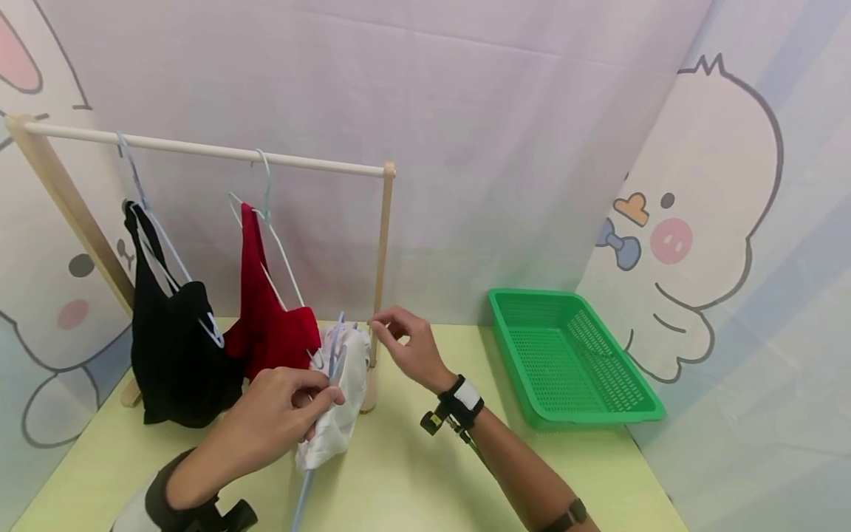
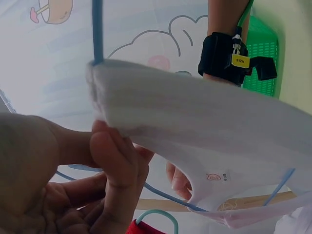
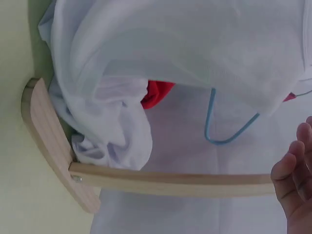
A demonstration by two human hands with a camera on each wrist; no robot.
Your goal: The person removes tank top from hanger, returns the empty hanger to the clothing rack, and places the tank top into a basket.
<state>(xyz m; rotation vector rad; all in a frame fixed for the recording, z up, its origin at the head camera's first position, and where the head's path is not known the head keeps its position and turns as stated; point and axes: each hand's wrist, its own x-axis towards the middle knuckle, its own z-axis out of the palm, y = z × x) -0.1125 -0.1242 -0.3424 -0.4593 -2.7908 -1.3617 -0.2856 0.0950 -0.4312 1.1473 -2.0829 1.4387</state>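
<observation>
A white sleeveless top (image 1: 349, 417) with a small printed label hangs bunched on a blue hanger (image 1: 301, 502). My left hand (image 1: 275, 414) pinches the edge of this cloth between thumb and fingers, close to the hanger's wire. In the left wrist view, one end of the hanger sticks out beyond the cloth by my fingers (image 2: 114, 156). My right hand (image 1: 412, 347) is beside the top's far side, its fingers loosely bent. In the right wrist view, my right hand (image 3: 300, 173) is apart from the cloth, and nothing shows between its fingers.
A wooden rack (image 1: 382, 251) with a pale rail stands at the left. From it hang a black top (image 1: 176, 362) and a red top (image 1: 279, 336) on hangers. To the right, a green plastic basket (image 1: 525, 369) sits on the yellow table (image 1: 425, 473). Cartoon-printed curtains surround the table.
</observation>
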